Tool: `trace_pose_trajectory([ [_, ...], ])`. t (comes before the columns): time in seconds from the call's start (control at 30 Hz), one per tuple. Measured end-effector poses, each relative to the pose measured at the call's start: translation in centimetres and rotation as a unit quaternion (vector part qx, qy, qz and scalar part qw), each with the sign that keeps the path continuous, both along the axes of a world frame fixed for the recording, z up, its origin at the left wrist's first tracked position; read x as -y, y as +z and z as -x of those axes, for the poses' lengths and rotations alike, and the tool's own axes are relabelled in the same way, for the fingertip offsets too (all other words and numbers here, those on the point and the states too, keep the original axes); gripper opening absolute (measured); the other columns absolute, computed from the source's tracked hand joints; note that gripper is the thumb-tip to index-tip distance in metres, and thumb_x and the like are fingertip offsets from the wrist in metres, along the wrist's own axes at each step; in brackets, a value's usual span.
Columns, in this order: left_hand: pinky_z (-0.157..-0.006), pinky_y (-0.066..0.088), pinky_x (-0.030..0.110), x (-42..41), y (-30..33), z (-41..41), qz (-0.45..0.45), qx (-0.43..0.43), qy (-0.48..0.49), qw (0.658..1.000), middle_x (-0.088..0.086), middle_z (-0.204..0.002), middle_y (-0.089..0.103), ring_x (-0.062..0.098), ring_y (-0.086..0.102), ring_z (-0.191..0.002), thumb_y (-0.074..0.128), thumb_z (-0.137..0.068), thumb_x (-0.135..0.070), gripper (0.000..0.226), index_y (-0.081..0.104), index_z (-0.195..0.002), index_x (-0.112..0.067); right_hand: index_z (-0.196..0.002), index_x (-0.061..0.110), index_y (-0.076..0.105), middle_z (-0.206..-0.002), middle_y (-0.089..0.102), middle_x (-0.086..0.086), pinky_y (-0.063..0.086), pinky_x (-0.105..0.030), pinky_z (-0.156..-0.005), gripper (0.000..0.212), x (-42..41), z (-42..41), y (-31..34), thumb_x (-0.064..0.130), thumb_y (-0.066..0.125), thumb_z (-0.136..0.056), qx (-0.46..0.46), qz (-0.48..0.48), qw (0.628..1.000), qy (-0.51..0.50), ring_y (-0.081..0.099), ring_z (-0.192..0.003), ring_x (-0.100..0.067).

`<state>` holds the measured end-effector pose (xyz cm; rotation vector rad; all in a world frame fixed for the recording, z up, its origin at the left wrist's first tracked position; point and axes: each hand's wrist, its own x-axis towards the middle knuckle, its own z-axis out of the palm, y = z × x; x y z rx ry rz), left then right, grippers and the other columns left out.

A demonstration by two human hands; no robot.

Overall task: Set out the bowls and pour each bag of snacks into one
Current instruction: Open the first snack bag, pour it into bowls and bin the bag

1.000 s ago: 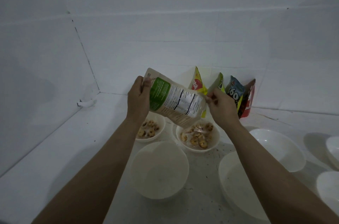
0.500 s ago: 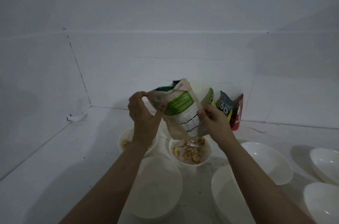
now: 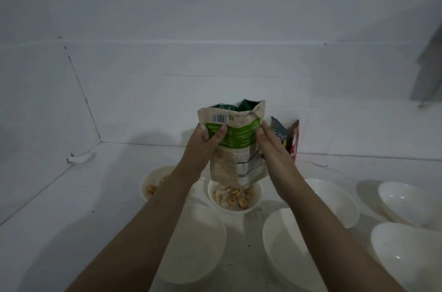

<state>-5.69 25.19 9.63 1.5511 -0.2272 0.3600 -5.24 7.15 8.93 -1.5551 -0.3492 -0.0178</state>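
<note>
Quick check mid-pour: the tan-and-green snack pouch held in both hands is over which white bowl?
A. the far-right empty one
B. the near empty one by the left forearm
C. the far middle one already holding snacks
C: the tan-and-green snack pouch, upside down, has its mouth just above the white bowl holding ring-shaped snacks.

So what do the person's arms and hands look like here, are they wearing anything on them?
Both forearms are bare as far as the picture shows: no sleeves, gloves, watch or bracelets. The left hand and right hand show no rings that I can make out, though the light is dim. Fingernails look short and unpainted.
</note>
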Motion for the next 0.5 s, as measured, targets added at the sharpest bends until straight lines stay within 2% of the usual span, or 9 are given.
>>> trace_pose_trajectory([
  [0.1,-0.072,0.055,0.021,0.0,0.1,0.2,0.001,-0.014,-0.006,1.0,-0.003,-0.106,0.074,0.01,0.07,-0.097,0.058,-0.096,-0.018,0.025,0.06,-0.119,-0.01,-0.149,0.046,0.035,-0.154,0.041,0.014,0.035,-0.041,-0.116,0.06,0.1,0.4,0.6,0.062,0.047,-0.092,0.017,-0.042,0.999,-0.014,0.04,-0.139,-0.007],
  [0.13,-0.071,0.055,0.021,-0.1,-0.1,0.2,-0.001,-0.021,-0.007,1.0,-0.004,-0.103,0.075,0.01,0.071,-0.095,0.059,-0.095,-0.017,0.022,0.062,-0.116,-0.012,-0.146,0.044,0.041,-0.147,0.049,0.016,0.042,-0.038,-0.111,0.056,0.3,0.4,0.6,0.06,0.049,-0.092,0.026,-0.042,0.999,-0.006,0.048,-0.132,-0.003],
  [0.2,-0.072,0.055,0.023,-0.4,-0.2,0.3,-0.016,-0.029,-0.007,0.999,-0.003,-0.1,0.076,0.012,0.072,-0.094,0.062,-0.092,-0.018,0.02,0.066,-0.112,-0.012,-0.138,0.035,0.052,-0.126,0.064,0.018,0.052,-0.022,-0.092,0.043,0.6,0.3,1.0,0.046,0.053,-0.096,0.051,-0.063,0.997,-0.013,0.061,-0.11,0.008],
  [0.23,-0.075,0.056,0.026,-0.6,-0.3,0.4,-0.026,-0.032,-0.008,0.999,-0.001,-0.1,0.076,0.014,0.072,-0.094,0.065,-0.09,-0.018,0.022,0.067,-0.11,-0.011,-0.131,0.027,0.059,-0.116,0.068,0.016,0.053,-0.017,-0.083,0.035,0.8,0.1,1.3,0.036,0.056,-0.097,0.063,-0.081,0.994,-0.029,0.064,-0.101,0.008],
  [0.3,-0.079,0.056,0.028,-0.8,-0.4,0.5,-0.035,-0.037,-0.02,0.998,0.002,-0.101,0.076,0.016,0.072,-0.095,0.069,-0.085,-0.024,0.031,0.069,-0.111,-0.008,-0.106,0.012,0.069,-0.094,0.073,0.009,0.052,-0.018,-0.073,0.013,1.0,-0.1,1.9,0.017,0.06,-0.097,0.095,-0.096,0.99,-0.049,0.067,-0.085,0.001],
  [0.37,-0.079,0.056,0.027,-0.7,-0.3,0.8,-0.021,-0.042,-0.034,0.998,0.002,-0.103,0.076,0.014,0.071,-0.097,0.065,-0.082,-0.034,0.041,0.068,-0.114,-0.008,-0.089,0.007,0.068,-0.075,0.071,0.009,0.052,-0.019,-0.067,0.01,0.9,-0.4,2.4,0.007,0.06,-0.096,0.117,-0.105,0.986,-0.049,0.065,-0.073,-0.002],
  [0.43,-0.086,0.056,0.031,-0.6,-0.1,0.8,0.003,-0.042,-0.036,0.998,0.006,-0.109,0.074,0.018,0.069,-0.102,0.062,-0.083,-0.039,0.046,0.067,-0.118,-0.009,-0.091,0.004,0.067,-0.074,0.072,0.009,0.053,-0.018,-0.067,0.009,0.6,-0.4,2.6,0.007,0.059,-0.096,0.132,-0.12,0.983,-0.036,0.066,-0.072,-0.002],
  [0.5,-0.088,0.057,0.033,-0.4,0.3,0.7,0.032,-0.034,-0.016,0.999,0.008,-0.109,0.074,0.02,0.069,-0.102,0.063,-0.086,-0.036,0.042,0.068,-0.117,-0.008,-0.102,0.0,0.065,-0.088,0.073,0.002,0.055,-0.021,-0.073,0.016,0.5,-0.3,2.7,0.013,0.059,-0.095,0.138,-0.118,0.983,-0.007,0.068,-0.082,-0.005],
])
